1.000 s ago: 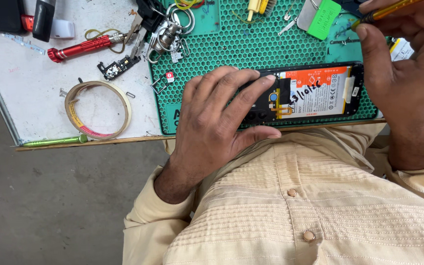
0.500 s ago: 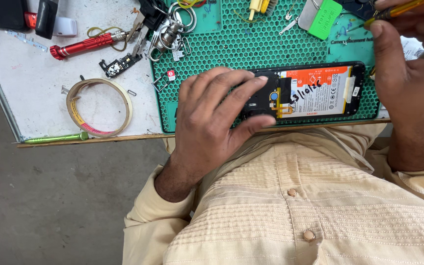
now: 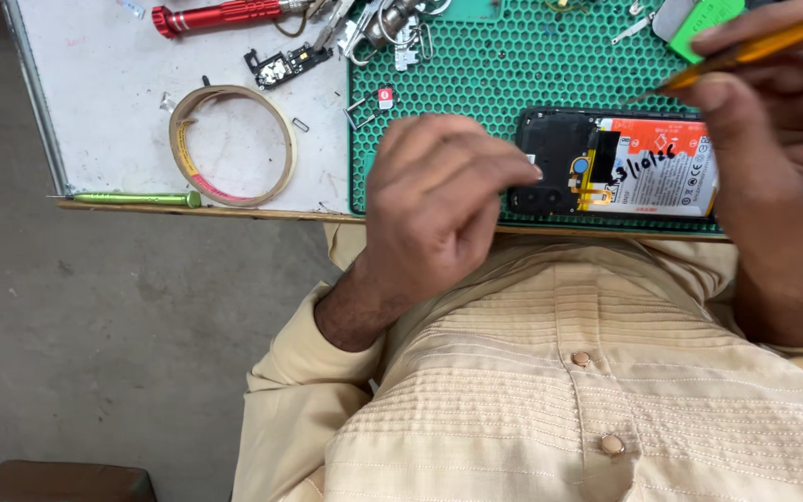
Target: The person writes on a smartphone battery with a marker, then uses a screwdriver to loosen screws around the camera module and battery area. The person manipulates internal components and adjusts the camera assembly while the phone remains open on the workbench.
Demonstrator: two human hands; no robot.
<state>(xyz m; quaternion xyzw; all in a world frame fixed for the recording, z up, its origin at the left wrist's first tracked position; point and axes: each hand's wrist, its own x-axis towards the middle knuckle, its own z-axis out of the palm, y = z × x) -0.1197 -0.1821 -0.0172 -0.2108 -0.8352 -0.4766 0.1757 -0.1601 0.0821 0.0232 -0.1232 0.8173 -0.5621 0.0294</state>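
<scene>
An opened phone [image 3: 620,175] is seen lying back-up on the green honeycomb mat [image 3: 476,74], close to the desk's near edge; its rear cover is off, and an orange-and-white battery label with handwriting is exposed at its right half. The left hand [image 3: 443,209] is curled loosely, its fingertips touching the phone's dark camera end, nothing gripped. The right hand [image 3: 773,158] is closed on a yellow-handled tool [image 3: 745,51], the tip held just above the phone's upper edge. The step is judged to be work on the internals; the next move would call for steadying the phone and a fine placing of the tip. A tape roll [image 3: 232,144] lies on the white desk [image 3: 104,84] towards its left edge; a red screwdriver [image 3: 225,14] at the far edge; a green screwdriver [image 3: 132,198] along the near edge; a green tag [image 3: 713,14] at the far right.
</scene>
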